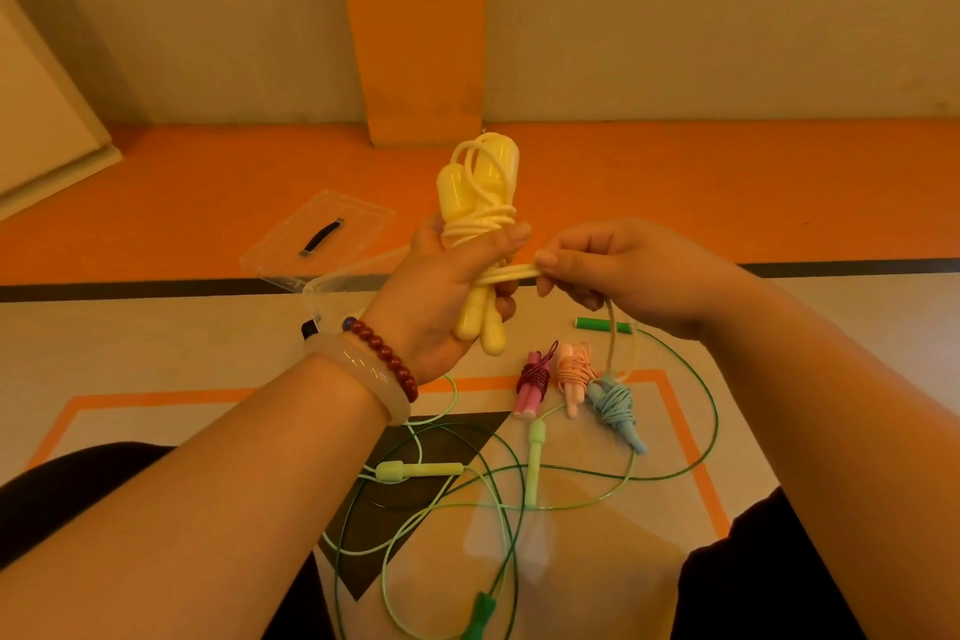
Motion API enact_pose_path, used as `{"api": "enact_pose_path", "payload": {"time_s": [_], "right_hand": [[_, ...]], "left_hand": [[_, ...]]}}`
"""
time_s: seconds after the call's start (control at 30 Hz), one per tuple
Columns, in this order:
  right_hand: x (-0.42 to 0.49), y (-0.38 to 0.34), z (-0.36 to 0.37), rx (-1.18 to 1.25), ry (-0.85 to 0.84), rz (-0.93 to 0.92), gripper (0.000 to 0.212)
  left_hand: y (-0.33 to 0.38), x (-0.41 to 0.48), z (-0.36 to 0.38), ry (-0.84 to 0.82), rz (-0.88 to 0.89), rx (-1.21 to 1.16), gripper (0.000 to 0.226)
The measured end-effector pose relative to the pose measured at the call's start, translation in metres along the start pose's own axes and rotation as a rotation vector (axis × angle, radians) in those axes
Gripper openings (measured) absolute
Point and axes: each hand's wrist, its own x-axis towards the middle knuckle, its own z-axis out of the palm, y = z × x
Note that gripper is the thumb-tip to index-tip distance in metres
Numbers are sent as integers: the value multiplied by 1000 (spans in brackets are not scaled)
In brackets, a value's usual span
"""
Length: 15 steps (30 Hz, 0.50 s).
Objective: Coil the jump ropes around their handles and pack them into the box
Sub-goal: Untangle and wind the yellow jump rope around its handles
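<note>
Orange floor [727, 182] beneath me. My left hand [441, 299] grips the yellow jump rope handles [485, 182]. At three o'clock, my right hand [639, 276] pinches the cord [506, 274].

Coiled ropes [574, 374] right of box [332, 285]

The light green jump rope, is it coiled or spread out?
Spread out: the light green rope lies in loose loops on the floor, its handles apart and unwrapped.
</note>
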Motion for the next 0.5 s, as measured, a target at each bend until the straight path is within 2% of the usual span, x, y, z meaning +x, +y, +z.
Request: {"api": "enact_pose_path", "payload": {"time_s": [0.13,0.2,0.3,0.4,0.5], "right_hand": [[1,3,-3,5,22,-14,36],[1,4,-4,19,22,-20,36],[0,5,-7,54,9,-22,25],[-2,5,-9,46,13,-28,15],[-1,6,-8,44,75,-18,16]], "left_hand": [[1,3,-3,-9,-9,-104,77],[2,2,-4,-14,23,-130,63],[3,1,-7,-24,49,-25,39],[9,0,-11,-6,48,44,39],[16,1,-13,23,54,-29,31]]}}
